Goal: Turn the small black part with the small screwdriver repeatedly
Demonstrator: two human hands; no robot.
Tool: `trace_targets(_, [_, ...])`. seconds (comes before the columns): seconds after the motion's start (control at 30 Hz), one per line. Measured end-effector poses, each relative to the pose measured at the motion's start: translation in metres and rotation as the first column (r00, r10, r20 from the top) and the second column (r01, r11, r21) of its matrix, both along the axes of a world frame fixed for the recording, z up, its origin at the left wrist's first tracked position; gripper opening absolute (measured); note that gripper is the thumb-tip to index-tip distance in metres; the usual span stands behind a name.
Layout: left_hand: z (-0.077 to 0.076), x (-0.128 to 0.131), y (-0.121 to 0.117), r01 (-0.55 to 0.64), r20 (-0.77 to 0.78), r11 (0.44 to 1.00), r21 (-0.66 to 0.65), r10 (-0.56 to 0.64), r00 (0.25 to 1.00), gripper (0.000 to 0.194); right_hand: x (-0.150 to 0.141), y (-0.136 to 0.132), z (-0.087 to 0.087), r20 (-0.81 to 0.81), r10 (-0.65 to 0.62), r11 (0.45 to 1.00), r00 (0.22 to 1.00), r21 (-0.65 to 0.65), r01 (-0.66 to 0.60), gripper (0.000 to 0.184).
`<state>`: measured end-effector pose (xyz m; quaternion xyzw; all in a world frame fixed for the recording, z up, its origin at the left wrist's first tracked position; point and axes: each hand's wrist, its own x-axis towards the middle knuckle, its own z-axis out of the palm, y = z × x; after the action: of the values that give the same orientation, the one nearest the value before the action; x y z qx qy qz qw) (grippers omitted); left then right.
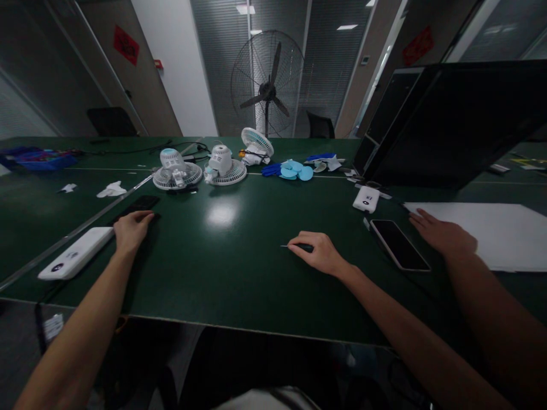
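My right hand rests on the green table with its fingers closed round a small screwdriver. The thin metal shaft points left, and part of the dark handle shows under the fingers. Over at the left, my left hand lies with thumb and fingertips pressed together beside a flat black phone-like thing. A dark bit shows at those fingertips, too small to name. Just left of that hand lies a white power bank. Two white fan heads lie face down beyond, near a third small fan.
Light blue fan blades lie by blue pieces at the back. Right of my right hand are a phone and a white device. Another person's hand rests on a white sheet. A large black monitor stands behind.
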<state>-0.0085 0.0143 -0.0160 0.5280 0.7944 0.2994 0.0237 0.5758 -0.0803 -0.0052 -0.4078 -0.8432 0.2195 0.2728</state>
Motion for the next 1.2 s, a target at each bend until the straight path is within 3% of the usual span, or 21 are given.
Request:
trace_targets(0.33, [0.000, 0.001, -0.001, 0.023, 0.000, 1.000, 0.002, -0.023, 1.000, 0.048, 0.000, 0.000, -0.001, 0.001, 0.003, 1.000, 1.000, -0.013, -0.003, 0.024])
trace_targets(0.5, [0.003, 0.036, -0.002, 0.243, 0.001, 0.970, -0.002, -0.243, 0.970, 0.047, -0.001, 0.002, -0.002, 0.027, -0.001, 1.000, 1.000, 0.010, 0.001, 0.023])
trace_targets(0.57, [0.005, 0.070, -0.006, 0.408, -0.012, 0.913, -0.002, -0.408, 0.913, 0.046, -0.001, 0.002, -0.003, 0.032, -0.008, 0.999, 0.999, 0.034, 0.007, 0.023])
trace_targets(0.6, [0.007, 0.092, -0.010, 0.516, -0.038, 0.857, 0.006, -0.515, 0.856, 0.044, -0.002, 0.002, -0.004, 0.031, -0.011, 0.999, 0.999, 0.045, 0.010, 0.023])
trace_targets(0.73, [0.013, 0.193, -0.036, 0.840, -0.109, 0.541, 0.033, -0.834, 0.541, 0.037, -0.003, 0.001, -0.002, 0.027, -0.005, 0.999, 1.000, 0.046, 0.003, 0.022])
trace_targets(0.8, [0.013, 0.239, -0.051, 0.928, -0.076, 0.369, 0.056, -0.925, 0.373, 0.035, -0.004, 0.000, 0.001, 0.025, -0.010, 0.999, 1.000, 0.045, 0.009, 0.022])
trace_targets(0.87, [0.012, 0.275, -0.061, 0.959, -0.021, 0.268, 0.092, -0.962, 0.271, 0.031, -0.005, -0.002, 0.003, 0.019, -0.027, 0.998, 0.999, 0.061, 0.025, 0.022])
trace_targets(0.93, [0.011, 0.297, -0.067, 0.965, 0.052, 0.239, 0.111, -0.971, 0.235, 0.028, -0.007, -0.003, 0.004, 0.015, -0.040, 0.996, 0.999, 0.083, 0.039, 0.021])
trace_targets(1.0, [0.011, 0.307, -0.069, 0.962, 0.123, 0.253, 0.100, -0.963, 0.240, 0.025, -0.007, -0.003, 0.004, 0.013, -0.043, 0.995, 0.999, 0.096, 0.041, 0.020])
trace_targets(1.2, [0.014, 0.309, -0.070, 0.953, 0.206, 0.299, 0.049, -0.937, 0.284, 0.025, -0.006, -0.001, 0.002, 0.046, -0.029, 0.994, 0.999, 0.110, 0.024, 0.019])
